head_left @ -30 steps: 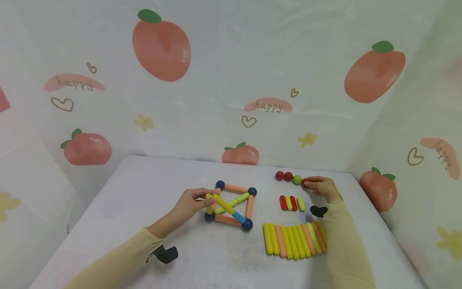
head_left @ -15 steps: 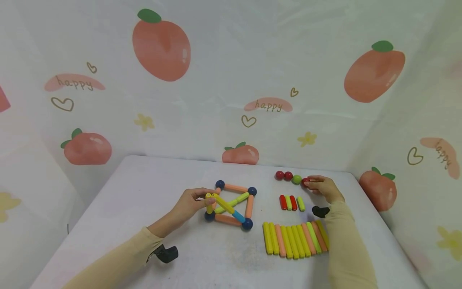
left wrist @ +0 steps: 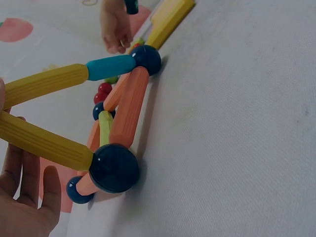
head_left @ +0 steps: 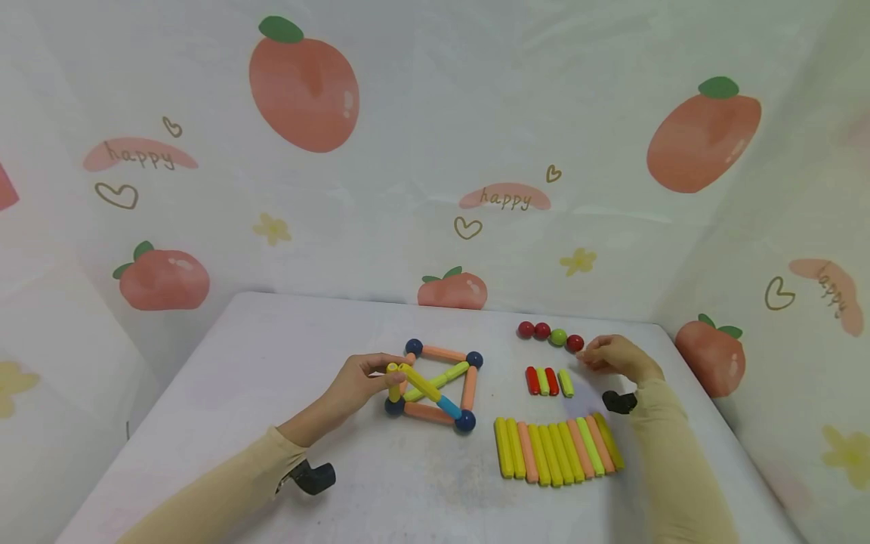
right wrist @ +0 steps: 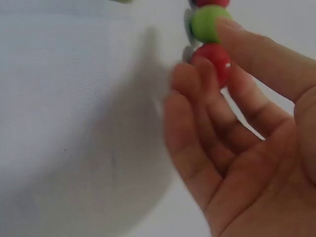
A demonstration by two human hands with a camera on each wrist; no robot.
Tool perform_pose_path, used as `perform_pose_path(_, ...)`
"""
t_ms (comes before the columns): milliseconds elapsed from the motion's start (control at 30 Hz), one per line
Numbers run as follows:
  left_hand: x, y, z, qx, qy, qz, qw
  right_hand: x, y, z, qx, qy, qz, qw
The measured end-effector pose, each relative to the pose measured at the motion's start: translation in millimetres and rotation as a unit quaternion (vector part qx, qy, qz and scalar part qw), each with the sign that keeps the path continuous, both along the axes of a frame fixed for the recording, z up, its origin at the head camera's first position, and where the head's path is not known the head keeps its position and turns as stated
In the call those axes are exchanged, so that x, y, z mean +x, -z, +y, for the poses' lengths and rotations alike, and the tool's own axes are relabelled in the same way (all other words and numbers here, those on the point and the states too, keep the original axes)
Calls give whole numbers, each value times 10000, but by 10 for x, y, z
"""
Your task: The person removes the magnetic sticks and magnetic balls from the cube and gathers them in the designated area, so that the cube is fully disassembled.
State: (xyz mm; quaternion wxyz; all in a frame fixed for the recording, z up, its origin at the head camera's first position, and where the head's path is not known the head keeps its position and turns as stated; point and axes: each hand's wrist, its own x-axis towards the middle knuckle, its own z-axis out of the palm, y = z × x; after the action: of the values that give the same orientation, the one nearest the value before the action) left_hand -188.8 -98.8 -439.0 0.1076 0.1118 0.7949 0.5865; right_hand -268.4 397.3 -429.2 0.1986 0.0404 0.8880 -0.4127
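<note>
My left hand [head_left: 359,380] pinches the upper ends of two yellow magnetic rods [left wrist: 47,140] where they meet. One rod rises from a dark blue ball [left wrist: 114,168]; the other joins a blue rod [head_left: 449,408] that ends at the near right ball [head_left: 465,421]. Below them lies a square of orange rods [head_left: 428,413] with a ball at each corner and a lime-green diagonal [head_left: 445,379]. My right hand [head_left: 621,357], its fingers loosely bent with nothing between them, hovers just right of a red ball [head_left: 575,343], the end one of a row.
Beside that red ball sit a green ball [head_left: 559,337] and two more red ones [head_left: 541,331]. Short red and lime rods [head_left: 533,381] lie in front of them. Nearer stands a row of long yellow, orange and lime rods [head_left: 557,455], left of the right forearm.
My right hand has let go of the end red ball and drawn back to the right. My left hand keeps its pinch on the yellow rods, unmoved.
</note>
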Motion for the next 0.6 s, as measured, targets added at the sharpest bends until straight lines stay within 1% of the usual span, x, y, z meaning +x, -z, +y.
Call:
perform_pose_path(100,6,-1,-1,-7,-9,-11,10000,33,-20,-57,61,-390,-303,9988)
perform_pose_path(167,9,1,-2,-22,7,-2,10000,70,-29,-112,134,-558,-505,9971)
perform_pose_path(267,6,3,0,-19,6,-13,10000,120,-25,-189,118,-702,-686,9951)
perform_pose_path(433,3,-2,-1,-17,-13,-22,10000,166,-6,-296,45,-904,-650,9938)
perform_pose_path(500,7,-6,0,-15,-32,-52,10000,173,-6,-329,81,-985,-603,9933)
perform_pose_path(600,10,-4,1,-41,-25,-28,10000,186,-33,-367,290,-1174,-457,9916)
